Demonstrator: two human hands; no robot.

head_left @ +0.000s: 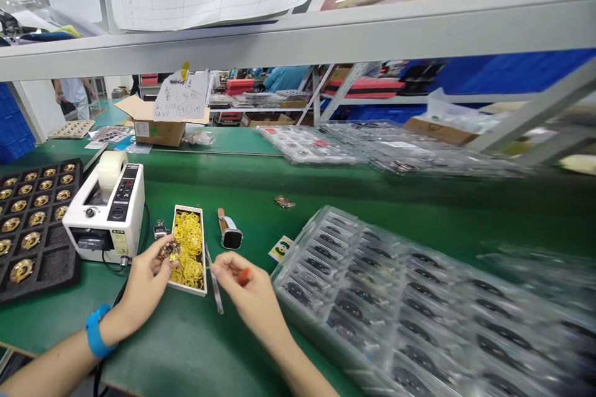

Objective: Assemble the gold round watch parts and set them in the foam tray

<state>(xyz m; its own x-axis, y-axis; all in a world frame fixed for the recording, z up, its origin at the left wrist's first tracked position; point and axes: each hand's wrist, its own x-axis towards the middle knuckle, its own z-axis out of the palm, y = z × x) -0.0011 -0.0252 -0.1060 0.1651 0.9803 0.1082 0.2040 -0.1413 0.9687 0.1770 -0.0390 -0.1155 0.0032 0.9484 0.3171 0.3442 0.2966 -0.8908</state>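
Note:
My left hand, a blue band on its wrist, pinches a small round gold-and-dark metal watch part. It is at the left edge of a narrow white box full of yellow ring-shaped pieces. On the box's right side, my right hand is closed in a pinch around a slim tool with an orange end; its tip is too fine to make out. Silver tweezers lie slanted beside the box, close to the right fingertips.
A white tape dispenser and a black foam tray with gold parts stand left. Behind the box are a small counter and a wristwatch. Stacked clear plastic trays fill the right. A grey shelf beam crosses overhead.

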